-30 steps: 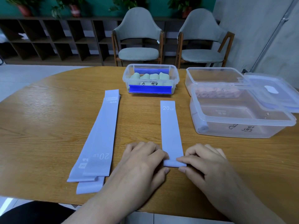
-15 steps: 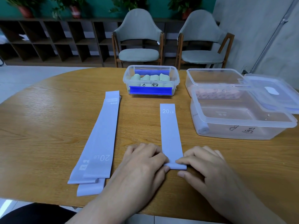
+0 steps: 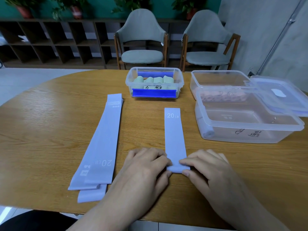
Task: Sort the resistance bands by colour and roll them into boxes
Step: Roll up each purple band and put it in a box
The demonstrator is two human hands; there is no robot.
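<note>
A lilac resistance band (image 3: 174,134) marked 20 LB lies flat, pointing away from me, with its near end turned into a small roll. My left hand (image 3: 146,165) pinches the roll's left side and my right hand (image 3: 205,165) pinches its right side. A pile of more lilac bands (image 3: 101,144) lies to the left. The near clear box (image 3: 246,124) at right holds one rolled lilac band (image 3: 207,131). Behind it, a second clear box (image 3: 218,80) holds pink rolls. A small far box (image 3: 155,83) holds several green rolls.
A clear lid (image 3: 280,95) leans over the two right-hand boxes. The wooden table (image 3: 50,124) curves away at the far left, and its front edge runs just under my forearms. Two grey chairs (image 3: 143,39) stand behind the table.
The band's near end has been turned up into a thicker roll, and my fingertips have closed in on it from both sides. The view has shifted slightly.
</note>
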